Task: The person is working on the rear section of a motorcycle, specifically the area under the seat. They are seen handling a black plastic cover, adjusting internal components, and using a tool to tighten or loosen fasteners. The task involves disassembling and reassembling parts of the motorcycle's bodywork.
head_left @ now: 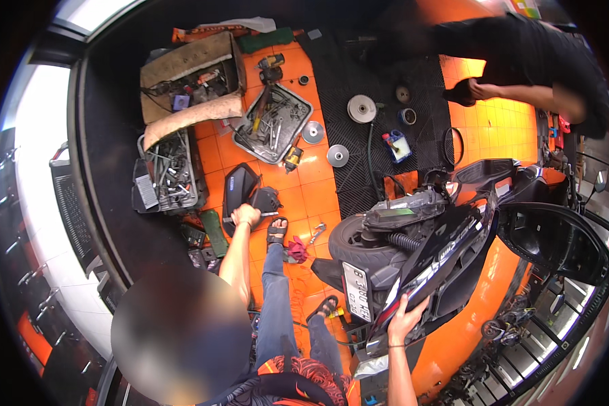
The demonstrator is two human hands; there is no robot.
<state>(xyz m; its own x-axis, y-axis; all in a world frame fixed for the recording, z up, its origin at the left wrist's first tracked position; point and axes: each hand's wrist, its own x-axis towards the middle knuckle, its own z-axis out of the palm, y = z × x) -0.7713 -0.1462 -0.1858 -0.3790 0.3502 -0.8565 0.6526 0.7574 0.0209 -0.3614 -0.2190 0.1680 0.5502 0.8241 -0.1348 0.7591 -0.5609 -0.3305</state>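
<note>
My left hand (245, 215) reaches down to the orange floor, its fingers closed on a black plastic cover (239, 189). Beside that lies a second dark plastic piece (267, 201), partly behind the hand. With my right hand (406, 319) I grip the edge of the scooter's tail panel (427, 271); some fingers are hidden behind it. The scooter (463, 223) leans to my right, its rear wheel (352, 243) and number plate (356, 291) toward me and its seat (555, 240) raised.
Ahead are a tool tray (298, 108), a cardboard box (155, 108), a second tool bin (199, 196) and a power driver (293, 160). Round metal parts (362, 108) and a blue container (397, 145) rest on black matting. Another person's arm (521, 97) shows far right; a blurred shape fills the lower left.
</note>
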